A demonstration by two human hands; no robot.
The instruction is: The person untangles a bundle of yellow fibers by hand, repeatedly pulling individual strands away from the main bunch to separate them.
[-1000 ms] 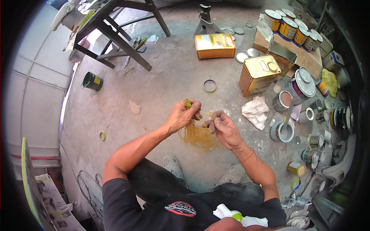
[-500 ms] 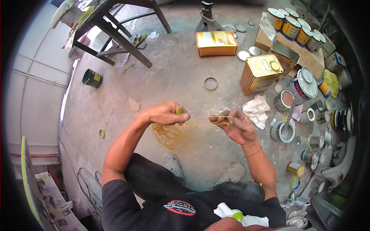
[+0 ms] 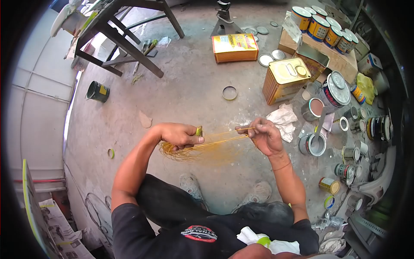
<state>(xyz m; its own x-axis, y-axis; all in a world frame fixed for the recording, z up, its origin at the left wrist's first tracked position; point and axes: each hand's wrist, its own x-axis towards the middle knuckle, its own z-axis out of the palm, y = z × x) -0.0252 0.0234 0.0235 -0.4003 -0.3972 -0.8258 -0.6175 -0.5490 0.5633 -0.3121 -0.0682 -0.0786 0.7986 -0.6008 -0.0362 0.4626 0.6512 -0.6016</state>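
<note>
My left hand [image 3: 182, 134] is closed around a tangled bundle of thin yellow strings [image 3: 170, 151]. A yellow-green piece [image 3: 199, 131] pokes up between its thumb and fingers. Several strands stretch across to my right hand [image 3: 268, 137], whose thumb and fingertips pinch their far ends. Between the two hands the loose strands are smeared by motion. Both hands are held out in front of my knees, over the concrete floor [image 3: 181, 90].
Right of my hands lie a crumpled white cloth [image 3: 283, 121], a rectangular metal tin [image 3: 284, 84] and several paint cans. A ring-shaped lid [image 3: 229, 93] lies ahead. To the left are a dark can [image 3: 98, 91], a dark wooden stand [image 3: 129, 49] and a green tape roll [image 3: 111, 153].
The yellow strings have swung up and spread out between my hands. My left hand has shifted slightly left and down, its back turned more upward. The camera view has moved a little.
</note>
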